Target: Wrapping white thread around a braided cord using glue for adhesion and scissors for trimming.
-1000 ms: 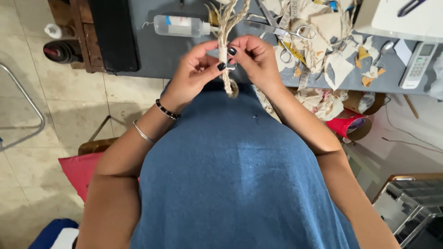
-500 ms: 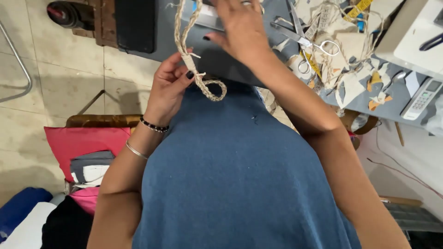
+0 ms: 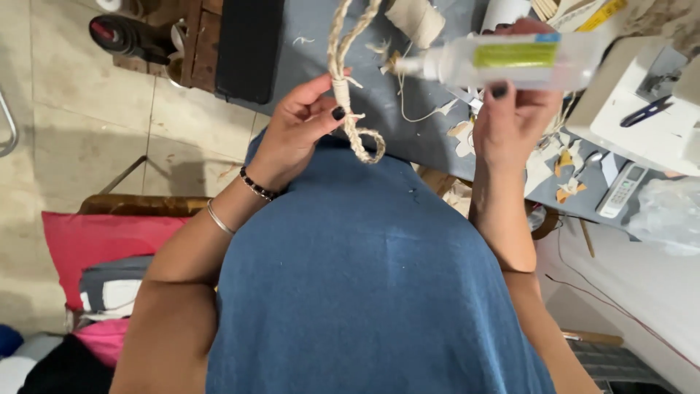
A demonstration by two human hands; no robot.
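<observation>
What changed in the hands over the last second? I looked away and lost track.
The right hand let go of the braided cord, reached to the table and came back holding a clear glue bottle, its nozzle pointing toward the cord. The left hand kept its pinch on the cord's wrapped part, with the loop still hanging below. The grey table clutter looks unchanged.

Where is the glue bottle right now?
In the head view, upper right: the clear glue bottle lies sideways in the right hand, nozzle pointing toward the braided cord held by the left hand.
</observation>
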